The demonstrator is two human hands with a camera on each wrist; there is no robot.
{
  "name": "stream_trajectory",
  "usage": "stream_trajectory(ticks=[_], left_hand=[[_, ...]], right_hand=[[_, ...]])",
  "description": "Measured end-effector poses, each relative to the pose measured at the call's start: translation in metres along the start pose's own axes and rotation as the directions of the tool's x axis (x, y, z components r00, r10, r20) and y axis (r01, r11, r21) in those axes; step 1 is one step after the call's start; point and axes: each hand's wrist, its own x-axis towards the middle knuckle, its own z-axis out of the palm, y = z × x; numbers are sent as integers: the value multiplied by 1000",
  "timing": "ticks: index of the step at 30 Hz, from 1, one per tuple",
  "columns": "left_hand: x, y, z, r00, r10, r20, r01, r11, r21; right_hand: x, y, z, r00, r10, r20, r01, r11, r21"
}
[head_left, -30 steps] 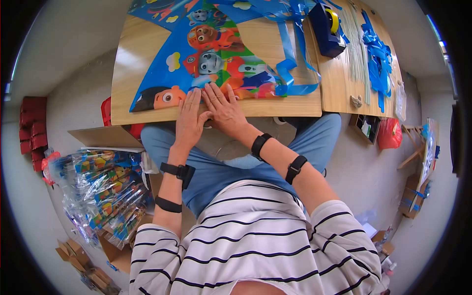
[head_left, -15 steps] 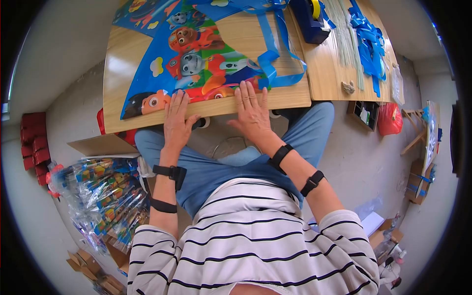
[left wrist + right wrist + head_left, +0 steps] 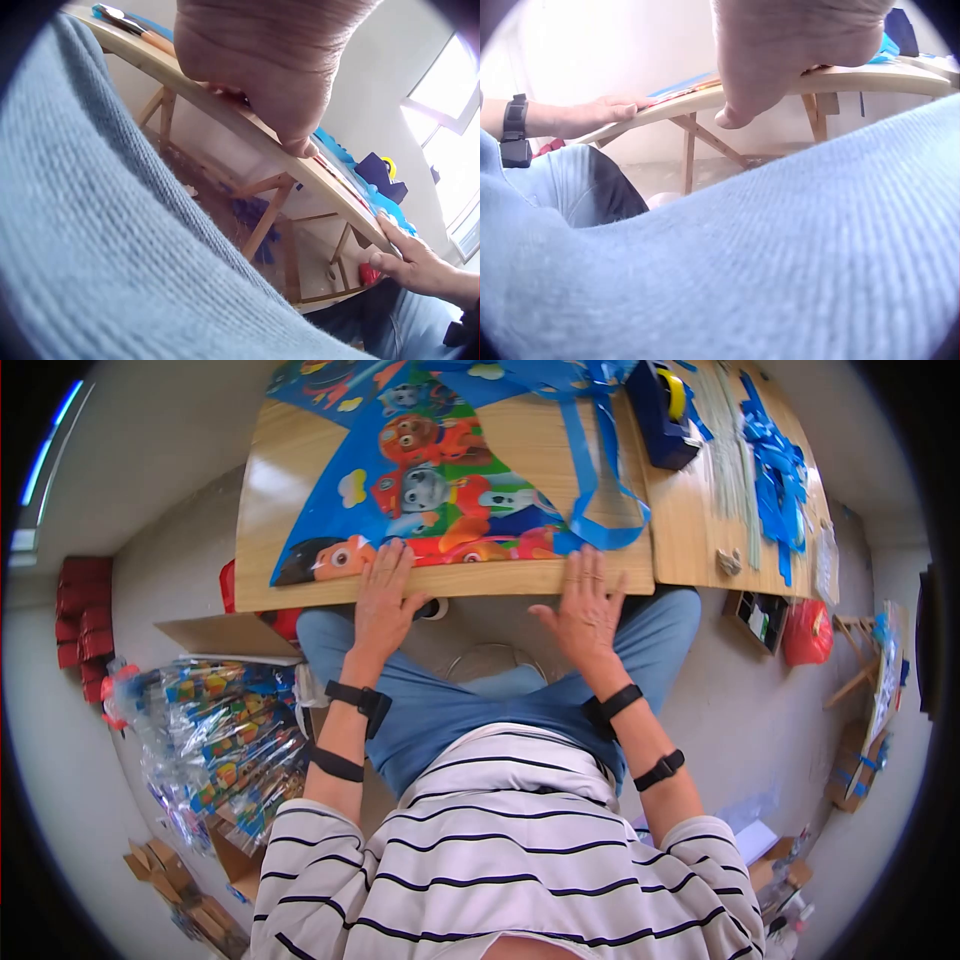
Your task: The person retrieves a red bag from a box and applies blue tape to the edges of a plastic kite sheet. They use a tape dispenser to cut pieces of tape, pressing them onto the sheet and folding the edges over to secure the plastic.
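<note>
A printed cartoon sheet point(image 3: 422, 490) with a blue background lies on the wooden table point(image 3: 290, 475), its lower edge close to the front edge. My left hand point(image 3: 384, 605) rests flat there, fingertips on the sheet's lower border, thumb spread out to the right. My right hand point(image 3: 587, 615) lies with straight fingers on the table's front edge, its fingertips by the sheet's right corner and a loop of blue ribbon point(image 3: 617, 538). In the left wrist view the right hand point(image 3: 424, 266) touches the table edge. Neither hand grips anything.
A dark blue tape dispenser point(image 3: 660, 430) stands at the back right. Beyond it lie pale thin sticks point(image 3: 733, 460), more blue ribbon point(image 3: 775, 480) and a small knotted bundle point(image 3: 729, 562). Plastic-wrapped prints point(image 3: 225, 730) are piled at the lower left, a red bag point(image 3: 807, 633) at the right.
My right hand has moved from beside the left hand rightward along the table's front edge to the sheet's right corner. My left hand has stayed at the lower border.
</note>
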Motion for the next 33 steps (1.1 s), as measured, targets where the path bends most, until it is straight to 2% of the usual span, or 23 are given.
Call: stream_trajectory(ticks=[3,4,5,7,11,12,16,19,22,25,31,33], left_hand=[[-1,0,1,1000,-5,-16,5,1000,-1],[-1,0,1,1000,-3,-23,3,1000,-3],[-1,0,2,1000,-1,-28,1,1000,-5],[-2,0,2,1000,9,-23,-9,1000,3],[-4,-5,1,1000,16,-2,-16,996,88],[-5,-7,1,1000,20,3,-20,994,111],[-6,-13,2,998,54,-30,-56,997,-54],[-9,-22,-5,998,19,-65,-35,965,-260],[-16,-35,-26,997,48,-60,-48,999,-13],[-32,-45,-41,996,-85,15,85,996,18],[-41,-69,-46,996,-37,76,18,970,242],[-44,-80,-51,994,-63,86,43,976,212]], right_hand=[[5,1,-9,986,150,-69,-153,987,-50],[9,-5,-14,989,63,-132,-65,998,-13],[15,-18,-20,987,-75,-144,83,995,47],[31,-60,-27,916,-344,-204,378,912,160],[50,-136,-2,773,-611,-172,630,705,327],[53,-144,10,756,-638,-143,643,686,340],[55,-142,39,761,-634,-138,631,673,386],[53,-144,35,760,-644,-86,634,705,318],[52,-147,33,758,-647,-88,644,720,257],[52,-149,31,767,-637,-76,632,728,267],[52,-152,26,782,-621,-59,610,742,278],[53,-153,28,784,-618,-59,607,743,283]])
